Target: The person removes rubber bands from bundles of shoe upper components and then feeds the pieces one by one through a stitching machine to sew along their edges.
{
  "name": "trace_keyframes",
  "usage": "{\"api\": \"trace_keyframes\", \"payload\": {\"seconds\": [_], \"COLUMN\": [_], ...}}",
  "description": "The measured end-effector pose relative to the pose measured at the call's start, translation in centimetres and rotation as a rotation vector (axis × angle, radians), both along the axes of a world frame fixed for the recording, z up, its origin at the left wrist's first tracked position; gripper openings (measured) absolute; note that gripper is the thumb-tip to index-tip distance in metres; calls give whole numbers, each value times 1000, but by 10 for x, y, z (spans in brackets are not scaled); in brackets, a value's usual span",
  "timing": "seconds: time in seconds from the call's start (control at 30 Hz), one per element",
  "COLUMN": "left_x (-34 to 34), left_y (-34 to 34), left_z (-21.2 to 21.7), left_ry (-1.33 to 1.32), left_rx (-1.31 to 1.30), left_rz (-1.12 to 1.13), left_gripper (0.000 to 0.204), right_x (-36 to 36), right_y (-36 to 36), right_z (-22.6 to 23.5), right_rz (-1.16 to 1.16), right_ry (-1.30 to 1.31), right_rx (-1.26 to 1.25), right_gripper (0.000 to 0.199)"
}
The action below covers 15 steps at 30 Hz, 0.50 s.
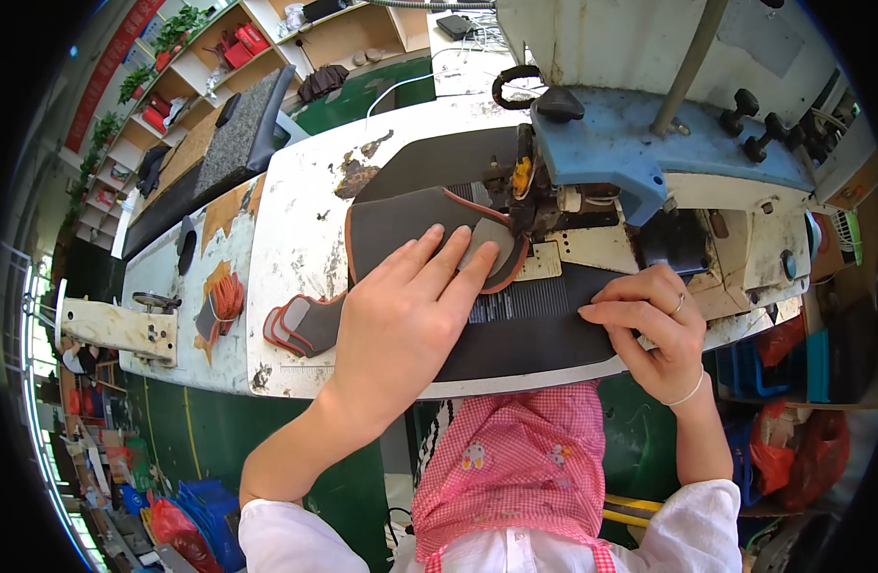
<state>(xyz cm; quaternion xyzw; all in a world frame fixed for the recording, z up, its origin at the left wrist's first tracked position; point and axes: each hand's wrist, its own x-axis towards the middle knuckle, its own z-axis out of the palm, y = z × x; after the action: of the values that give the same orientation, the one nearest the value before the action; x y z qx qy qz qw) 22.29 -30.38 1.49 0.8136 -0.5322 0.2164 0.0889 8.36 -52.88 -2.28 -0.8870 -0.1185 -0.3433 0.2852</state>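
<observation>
My left hand lies with fingers stretched out on a dark grey fabric piece edged in orange-brown binding, pressing it to the work plate. Its fingertips rest by a lighter grey patch on that piece. The piece's right end reaches under the head of a sewing machine. To the right, my right hand is closed, fingers bent and drawn together over the black plate; whether anything is between them is hidden. Left of my left wrist lie small stacked grey pieces with the same edging.
The machine's blue arm spans the back right above the worn white table. A bundle of orange-edged strips sits on the left table beside a metal machine part. Shelves stand at the far left; bags and bins are lower right.
</observation>
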Motion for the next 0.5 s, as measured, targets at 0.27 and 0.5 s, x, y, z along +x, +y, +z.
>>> {"api": "trace_keyframes", "payload": {"seconds": [0.27, 0.5], "left_x": [-10, 52], "left_y": [0, -1], "left_z": [11, 21], "left_ry": [57, 334], "left_rx": [21, -8], "left_rz": [-23, -440], "left_gripper": [42, 32], "right_x": [0, -1], "right_y": [1, 2], "right_z": [1, 3], "right_rz": [8, 1], "right_ry": [2, 9], "right_rx": [-2, -3], "right_gripper": [35, 34]}}
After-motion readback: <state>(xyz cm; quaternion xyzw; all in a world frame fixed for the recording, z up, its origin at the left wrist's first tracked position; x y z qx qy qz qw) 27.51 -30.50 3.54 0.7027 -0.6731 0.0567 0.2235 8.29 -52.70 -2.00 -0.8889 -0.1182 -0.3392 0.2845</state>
